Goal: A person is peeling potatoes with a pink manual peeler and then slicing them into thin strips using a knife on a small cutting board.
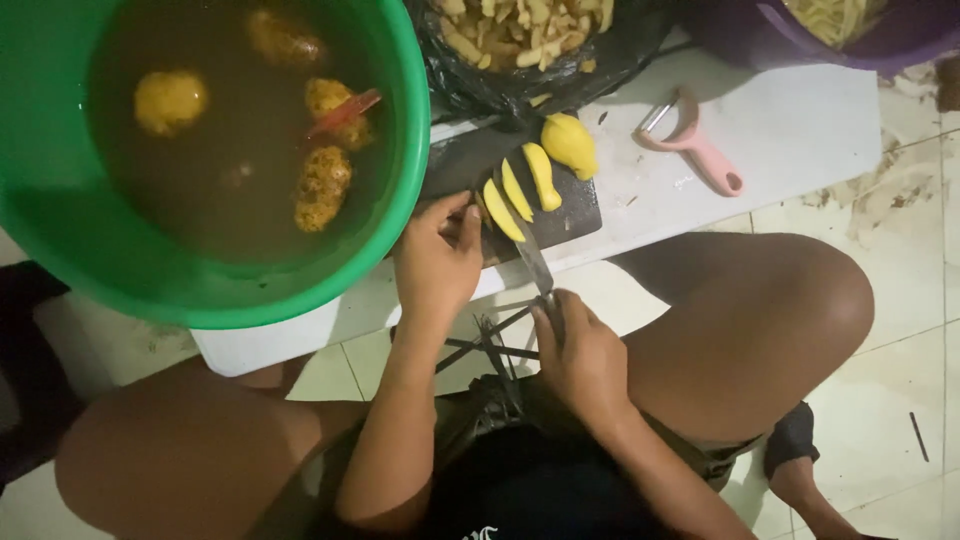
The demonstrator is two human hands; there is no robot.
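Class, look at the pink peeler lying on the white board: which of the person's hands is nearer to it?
Right. The right hand, gripping the knife, is below-left of the pink peeler; the left hand is farther left.

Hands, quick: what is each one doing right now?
Left hand: fingers pressed on a yellow potato slice on the dark cutting board.
Right hand: closed around the knife handle.

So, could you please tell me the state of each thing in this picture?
Potato: peeled, partly cut into slices on the dark board.
Knife: held in right hand, blade at the slices.
Left hand: steadying a slice.
Green basin: filled with murky water, potatoes floating.
Pink peeler: lying unused on the table.
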